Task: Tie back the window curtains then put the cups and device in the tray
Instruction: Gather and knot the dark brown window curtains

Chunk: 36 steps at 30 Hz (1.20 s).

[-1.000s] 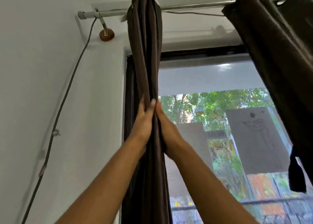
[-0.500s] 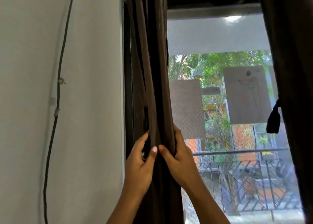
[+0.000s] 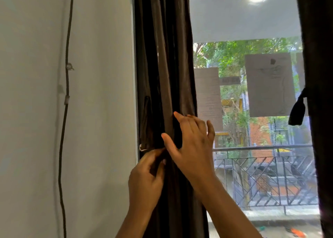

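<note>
The gathered curtain hangs from twelve to six o'clock, mid-view. My right hand presses its folds, fingers spread straight; my left hand, at seven o'clock of it, pinches a fold

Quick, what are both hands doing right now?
Left hand: closed, pinching dark fabric of the curtain.
Right hand: open, fingers flat against the curtain.

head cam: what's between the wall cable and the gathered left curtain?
Only bare white wall between the cable and the gathered curtain. The head view shows the whole stretch.
</note>
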Each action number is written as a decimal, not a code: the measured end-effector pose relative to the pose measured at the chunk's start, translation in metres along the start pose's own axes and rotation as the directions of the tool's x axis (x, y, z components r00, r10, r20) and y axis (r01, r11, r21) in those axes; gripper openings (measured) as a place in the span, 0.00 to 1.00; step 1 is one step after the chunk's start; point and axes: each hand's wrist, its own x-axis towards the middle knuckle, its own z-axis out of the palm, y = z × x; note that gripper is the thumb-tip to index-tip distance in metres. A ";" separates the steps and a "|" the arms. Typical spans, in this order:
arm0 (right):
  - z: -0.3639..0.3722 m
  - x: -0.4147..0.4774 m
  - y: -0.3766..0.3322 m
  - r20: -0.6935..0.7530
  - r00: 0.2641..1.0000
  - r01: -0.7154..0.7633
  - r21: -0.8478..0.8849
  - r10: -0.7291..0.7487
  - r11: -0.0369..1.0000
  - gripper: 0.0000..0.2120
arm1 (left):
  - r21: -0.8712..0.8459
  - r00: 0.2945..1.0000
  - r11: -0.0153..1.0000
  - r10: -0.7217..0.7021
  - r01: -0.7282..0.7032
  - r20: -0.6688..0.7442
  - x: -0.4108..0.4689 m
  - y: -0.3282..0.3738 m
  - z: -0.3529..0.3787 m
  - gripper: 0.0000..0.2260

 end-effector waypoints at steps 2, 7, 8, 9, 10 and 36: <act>0.012 0.010 0.002 0.077 0.995 -0.062 -0.110 0.071 0.992 0.20 | 0.008 0.998 1.000 0.005 -0.004 -0.067 0.007 -0.006 -0.004 0.16; 0.024 0.012 0.016 0.082 0.984 -0.148 -0.090 0.155 0.985 0.09 | 0.119 0.988 0.993 0.028 -0.010 -0.153 0.027 -0.023 -0.015 0.16; 0.023 0.010 0.017 0.061 0.986 -0.151 -0.088 0.156 0.985 0.09 | 0.166 0.986 0.986 0.033 -0.005 -0.166 0.032 -0.026 -0.016 0.17; 0.023 0.007 0.018 0.051 0.987 -0.150 -0.087 0.155 0.985 0.11 | 0.221 0.983 0.975 0.039 0.003 -0.182 0.039 -0.027 -0.018 0.18; 0.023 0.005 0.019 0.044 0.988 -0.146 -0.091 0.150 0.985 0.12 | 0.278 0.980 0.961 0.043 0.013 -0.196 0.045 -0.027 -0.019 0.19; 0.006 0.021 -0.032 0.046 0.973 -0.227 0.327 0.225 0.917 0.24 | -0.086 0.985 0.994 -0.085 0.073 -0.152 0.086 0.036 -0.053 0.14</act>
